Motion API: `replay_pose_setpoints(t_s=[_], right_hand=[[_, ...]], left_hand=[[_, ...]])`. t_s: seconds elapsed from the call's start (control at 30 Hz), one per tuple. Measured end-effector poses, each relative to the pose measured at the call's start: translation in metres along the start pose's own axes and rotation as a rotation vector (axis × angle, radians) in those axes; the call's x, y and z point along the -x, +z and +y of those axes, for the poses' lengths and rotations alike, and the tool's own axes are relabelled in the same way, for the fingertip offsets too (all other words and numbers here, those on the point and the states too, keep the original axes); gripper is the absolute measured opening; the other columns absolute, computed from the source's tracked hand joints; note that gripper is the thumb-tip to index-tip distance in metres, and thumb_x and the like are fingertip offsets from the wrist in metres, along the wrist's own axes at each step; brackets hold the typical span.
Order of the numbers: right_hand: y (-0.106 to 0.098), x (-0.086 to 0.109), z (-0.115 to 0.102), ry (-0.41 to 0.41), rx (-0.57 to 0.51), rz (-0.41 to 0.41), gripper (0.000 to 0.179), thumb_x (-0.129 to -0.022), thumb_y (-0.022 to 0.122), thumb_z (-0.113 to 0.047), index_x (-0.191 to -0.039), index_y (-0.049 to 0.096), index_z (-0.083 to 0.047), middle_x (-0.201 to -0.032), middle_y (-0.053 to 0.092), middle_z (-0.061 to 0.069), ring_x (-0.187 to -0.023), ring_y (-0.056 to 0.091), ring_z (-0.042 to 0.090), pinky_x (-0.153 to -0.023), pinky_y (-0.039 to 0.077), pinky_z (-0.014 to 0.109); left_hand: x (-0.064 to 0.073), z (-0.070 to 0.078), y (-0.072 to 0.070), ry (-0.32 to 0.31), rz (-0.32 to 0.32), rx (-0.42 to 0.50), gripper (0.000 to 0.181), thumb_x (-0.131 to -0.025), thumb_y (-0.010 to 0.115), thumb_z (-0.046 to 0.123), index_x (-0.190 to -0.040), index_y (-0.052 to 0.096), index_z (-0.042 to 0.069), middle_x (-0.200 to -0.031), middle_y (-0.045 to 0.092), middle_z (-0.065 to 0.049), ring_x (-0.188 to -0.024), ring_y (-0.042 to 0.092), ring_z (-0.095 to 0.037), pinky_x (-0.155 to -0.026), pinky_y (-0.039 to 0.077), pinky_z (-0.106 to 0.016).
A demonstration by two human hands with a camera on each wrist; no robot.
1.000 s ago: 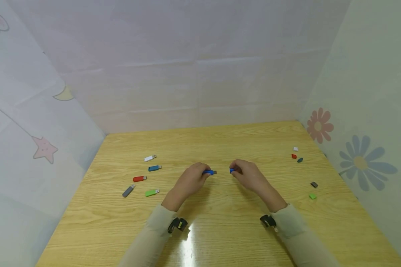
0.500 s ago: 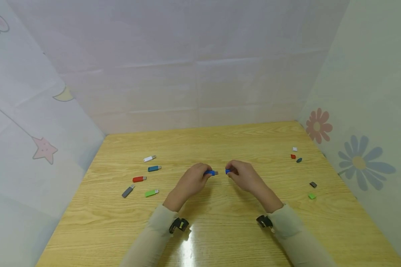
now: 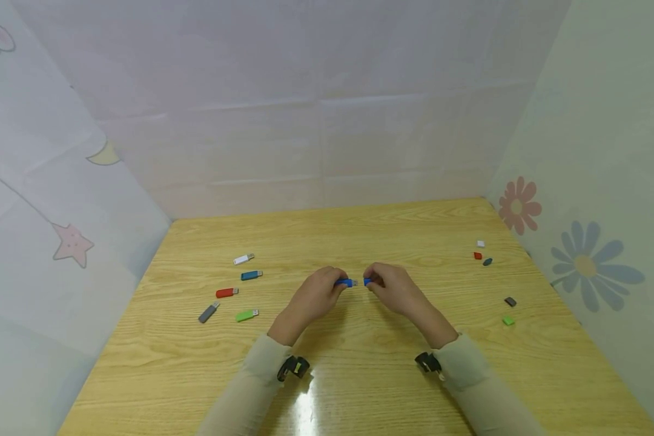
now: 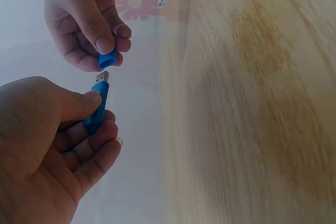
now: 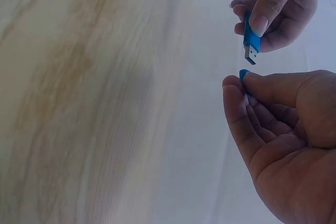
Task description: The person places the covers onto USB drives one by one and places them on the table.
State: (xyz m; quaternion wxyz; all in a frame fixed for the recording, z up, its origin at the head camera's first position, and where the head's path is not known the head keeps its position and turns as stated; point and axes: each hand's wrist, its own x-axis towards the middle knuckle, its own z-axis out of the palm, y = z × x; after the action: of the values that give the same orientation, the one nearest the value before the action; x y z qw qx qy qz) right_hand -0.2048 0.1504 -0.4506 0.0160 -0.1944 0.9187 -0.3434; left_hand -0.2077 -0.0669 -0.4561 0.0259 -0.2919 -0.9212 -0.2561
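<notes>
My left hand (image 3: 317,295) pinches a blue USB stick (image 4: 97,103) between thumb and fingers, its metal plug pointing toward the right hand. Across from it, my right hand (image 3: 395,289) pinches a small blue cap (image 4: 107,59) by thumb and fingertips. In the left wrist view the cap's hollow end faces the plug, with a narrow gap between the two. Both hands are raised over the middle of the wooden table (image 3: 360,381). The right wrist view shows the USB stick (image 5: 251,40) lined up with the cap (image 5: 244,74), which the fingers partly cover.
At left on the table lie several uncapped USB sticks: white (image 3: 243,259), teal (image 3: 251,275), red (image 3: 226,292), grey (image 3: 209,312) and green (image 3: 247,315). Loose caps lie at right: white (image 3: 481,244), red (image 3: 477,255), teal (image 3: 487,261), dark grey (image 3: 510,301) and green (image 3: 508,321).
My right hand has moved left with the blue cap, and the left hand has shifted slightly right with the USB stick. The gap between plug and cap has narrowed.
</notes>
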Motion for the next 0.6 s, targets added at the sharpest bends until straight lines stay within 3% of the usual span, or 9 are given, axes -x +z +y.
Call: replay_pose_setpoints(t_s=[0.6], right_hand=[[0.0044,-0.001,-0.0028,-0.026,-0.004,0.006,0.012,-0.096,0.069,-0.004,-0.108,0.068,-0.006,-0.098,0.07,0.003,-0.088,0.067,0.017,-0.077,0.058,0.035]], left_hand=[[-0.0007,0.0012,0.0037,0.016,-0.008,-0.005,0.016,-0.104,0.06,0.016,-0.113,0.067,0.005,-0.103,0.067,-0.005,-0.091,0.064,-0.017,-0.078,0.056,-0.028]])
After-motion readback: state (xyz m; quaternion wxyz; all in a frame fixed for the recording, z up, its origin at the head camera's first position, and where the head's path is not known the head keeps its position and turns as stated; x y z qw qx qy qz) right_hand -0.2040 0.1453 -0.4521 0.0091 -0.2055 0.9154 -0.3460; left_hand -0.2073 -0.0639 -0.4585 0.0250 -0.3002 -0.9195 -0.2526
